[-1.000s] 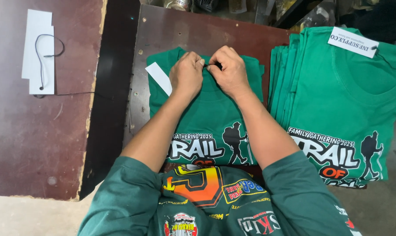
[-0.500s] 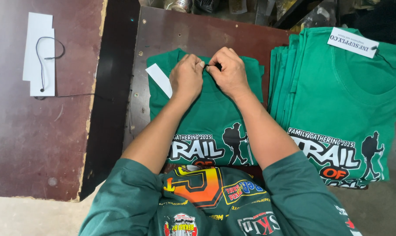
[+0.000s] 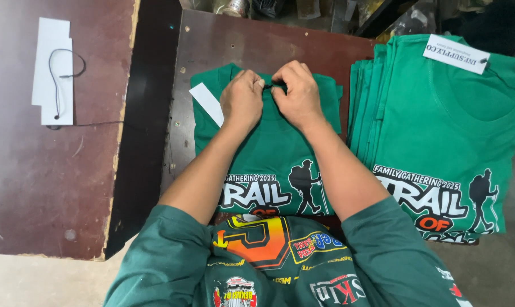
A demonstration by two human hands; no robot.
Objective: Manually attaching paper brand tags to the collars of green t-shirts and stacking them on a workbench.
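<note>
A folded green T-shirt (image 3: pixel 274 153) with a white and black hiker print lies on the dark wooden table (image 3: pixel 223 45) in front of me. My left hand (image 3: pixel 241 99) and my right hand (image 3: pixel 296 91) meet at its collar, fingers pinched together on something small and dark there. A white paper tag (image 3: pixel 207 103) lies on the shirt's left shoulder, just left of my left hand. What exactly my fingertips pinch is hidden.
A stack of several folded green T-shirts (image 3: pixel 439 136) lies to the right, with a white tag (image 3: pixel 455 53) on the top collar. On the brown table at left rest white paper tags (image 3: pixel 52 74) with a black string (image 3: pixel 64 68). Clutter sits beyond the far edge.
</note>
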